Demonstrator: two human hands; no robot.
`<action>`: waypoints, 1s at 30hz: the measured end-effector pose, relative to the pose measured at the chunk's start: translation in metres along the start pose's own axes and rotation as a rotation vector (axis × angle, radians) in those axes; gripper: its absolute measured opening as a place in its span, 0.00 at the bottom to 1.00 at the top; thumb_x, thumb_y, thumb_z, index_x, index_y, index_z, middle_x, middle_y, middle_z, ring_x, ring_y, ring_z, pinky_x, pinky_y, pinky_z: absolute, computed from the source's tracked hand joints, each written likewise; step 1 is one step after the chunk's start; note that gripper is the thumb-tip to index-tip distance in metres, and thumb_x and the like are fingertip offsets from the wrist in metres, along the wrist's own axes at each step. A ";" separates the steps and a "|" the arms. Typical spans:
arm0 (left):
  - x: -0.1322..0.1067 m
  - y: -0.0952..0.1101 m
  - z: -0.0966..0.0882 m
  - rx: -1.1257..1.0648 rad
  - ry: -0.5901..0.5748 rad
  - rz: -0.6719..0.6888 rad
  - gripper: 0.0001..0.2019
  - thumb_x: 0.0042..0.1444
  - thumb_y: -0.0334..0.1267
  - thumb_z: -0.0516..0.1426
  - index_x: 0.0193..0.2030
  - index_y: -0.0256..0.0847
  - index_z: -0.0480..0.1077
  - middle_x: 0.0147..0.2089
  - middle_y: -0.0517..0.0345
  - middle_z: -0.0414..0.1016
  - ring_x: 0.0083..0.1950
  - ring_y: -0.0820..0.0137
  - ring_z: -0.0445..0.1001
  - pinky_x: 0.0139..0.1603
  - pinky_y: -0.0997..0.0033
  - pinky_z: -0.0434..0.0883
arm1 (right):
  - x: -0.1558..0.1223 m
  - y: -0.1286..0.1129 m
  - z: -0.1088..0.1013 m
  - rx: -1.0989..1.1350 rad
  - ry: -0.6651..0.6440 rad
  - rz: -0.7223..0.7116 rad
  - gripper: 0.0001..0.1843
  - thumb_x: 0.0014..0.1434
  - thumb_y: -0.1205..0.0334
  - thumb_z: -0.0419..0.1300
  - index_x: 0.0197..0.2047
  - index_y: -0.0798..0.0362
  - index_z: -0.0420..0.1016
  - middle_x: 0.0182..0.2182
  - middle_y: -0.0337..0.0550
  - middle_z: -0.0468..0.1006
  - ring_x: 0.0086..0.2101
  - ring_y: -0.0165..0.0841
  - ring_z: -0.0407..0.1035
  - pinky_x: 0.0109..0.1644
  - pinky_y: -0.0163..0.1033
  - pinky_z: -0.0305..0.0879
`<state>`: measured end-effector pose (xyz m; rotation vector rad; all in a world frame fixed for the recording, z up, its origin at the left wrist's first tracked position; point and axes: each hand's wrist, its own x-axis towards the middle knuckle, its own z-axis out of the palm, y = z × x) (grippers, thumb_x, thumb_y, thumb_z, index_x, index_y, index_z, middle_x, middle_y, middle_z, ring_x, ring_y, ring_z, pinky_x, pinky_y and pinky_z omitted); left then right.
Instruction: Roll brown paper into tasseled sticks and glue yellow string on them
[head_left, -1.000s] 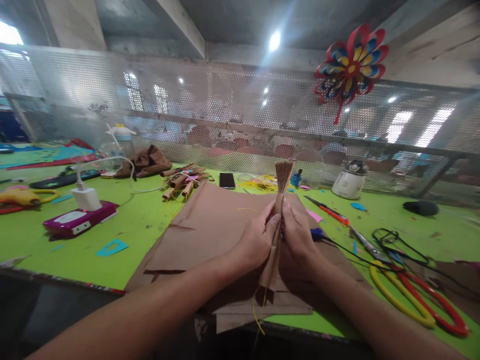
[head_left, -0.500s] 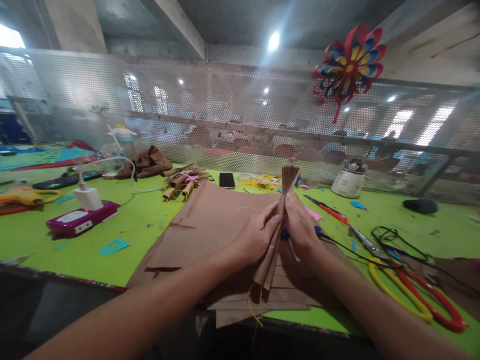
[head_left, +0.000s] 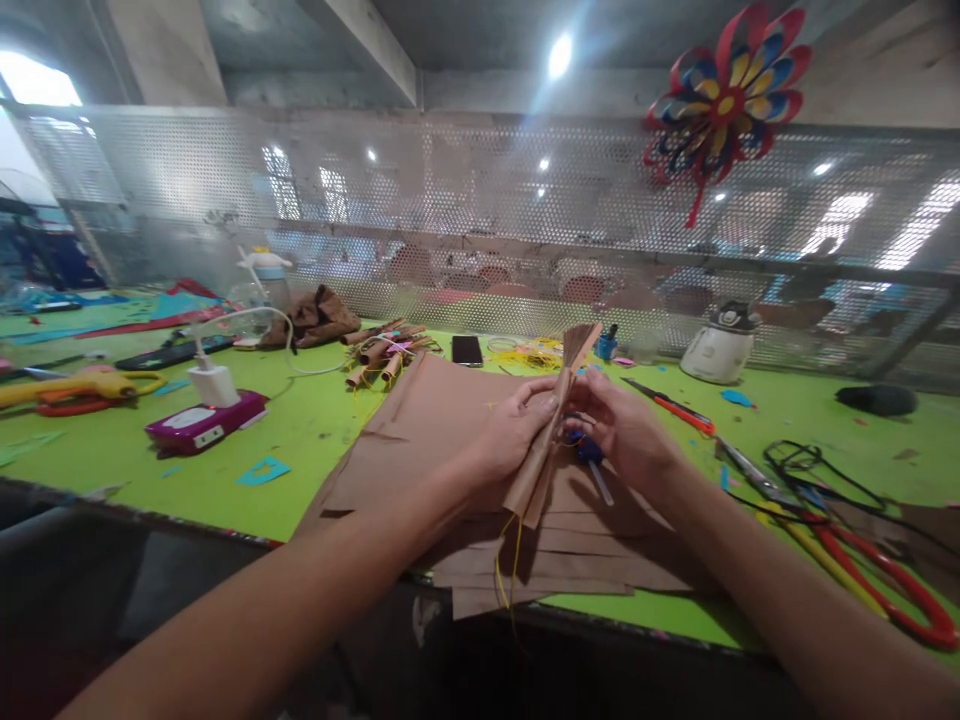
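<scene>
My left hand [head_left: 517, 430] is closed round a bundle of pleated brown paper [head_left: 534, 470], tilted and fanned out at its top. Yellow string [head_left: 517, 550] dangles from the bundle's lower end. Beside it, my right hand [head_left: 626, 425] has bent fingers held apart, with its fingertips close to the bundle; whether they touch it is unclear. Partly hidden behind that hand lies a blue glue gun [head_left: 589, 447] with a whitish stick. Stacked brown paper sheets [head_left: 442, 420] spread beneath both hands.
Large scissors [head_left: 885, 570] and a red-handled cutter [head_left: 679, 408] lie at right, near black cable. A purple power strip [head_left: 206, 422] with a charger is at left. Toward the back are brown paper rolls [head_left: 382, 355], a phone [head_left: 466, 350] and a white pot-like container [head_left: 718, 345].
My right hand has loosened from the paper bundle and its fingers have spread. The left hand still holds the bundle. The camera view has shifted slightly.
</scene>
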<state>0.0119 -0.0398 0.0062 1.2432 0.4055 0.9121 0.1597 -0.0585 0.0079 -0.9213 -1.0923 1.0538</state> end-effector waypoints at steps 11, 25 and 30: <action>-0.002 -0.003 0.005 0.064 0.035 -0.132 0.14 0.53 0.44 0.59 0.40 0.38 0.65 0.26 0.63 0.68 0.24 0.78 0.64 0.29 0.75 0.60 | 0.004 -0.003 -0.004 0.111 -0.068 0.079 0.10 0.46 0.56 0.67 0.29 0.54 0.76 0.29 0.39 0.76 0.30 0.28 0.69 0.35 0.35 0.66; -0.002 -0.008 -0.006 -0.081 -0.309 -0.401 0.10 0.55 0.38 0.58 0.40 0.33 0.68 0.33 0.49 0.75 0.35 0.68 0.76 0.41 0.64 0.70 | 0.016 -0.009 -0.034 0.114 -0.182 0.100 0.09 0.53 0.60 0.62 0.36 0.54 0.78 0.28 0.39 0.77 0.27 0.28 0.69 0.32 0.35 0.65; -0.004 -0.005 -0.003 -0.088 -0.302 -0.401 0.08 0.55 0.36 0.57 0.39 0.32 0.68 0.34 0.48 0.75 0.34 0.69 0.76 0.42 0.66 0.70 | 0.018 -0.007 -0.035 0.167 -0.197 0.125 0.09 0.54 0.62 0.60 0.38 0.55 0.78 0.27 0.37 0.77 0.26 0.24 0.68 0.31 0.31 0.64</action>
